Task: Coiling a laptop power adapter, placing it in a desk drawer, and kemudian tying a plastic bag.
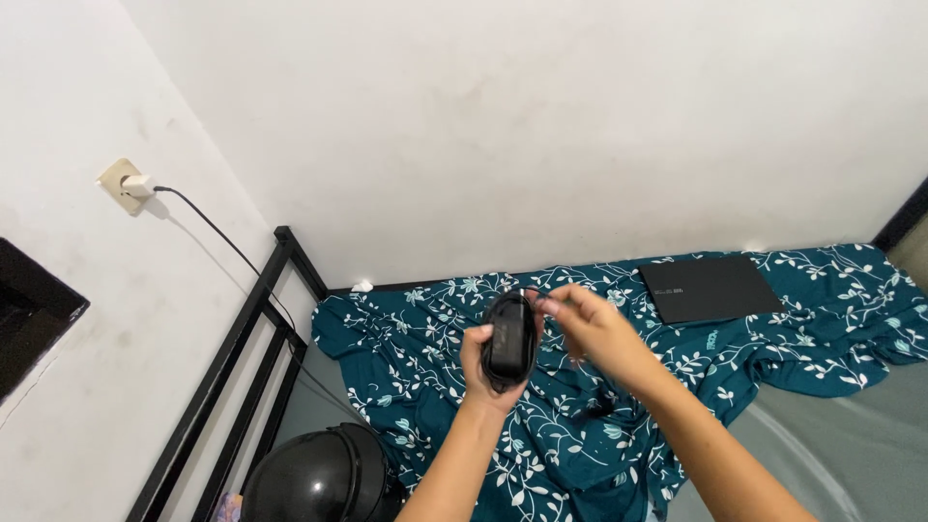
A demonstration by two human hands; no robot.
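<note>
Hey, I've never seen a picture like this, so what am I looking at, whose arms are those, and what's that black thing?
This is one picture from a camera worn on a person's head, looking down at their own bare arms. The left hand grips a black oblong power adapter wrapped in cord; the right hand pinches the cord near its top. Below lies a teal floral bedsheet with a closed black laptop on it. A glossy black helmet sits lower left, and a white charger is plugged into the wall.
</note>
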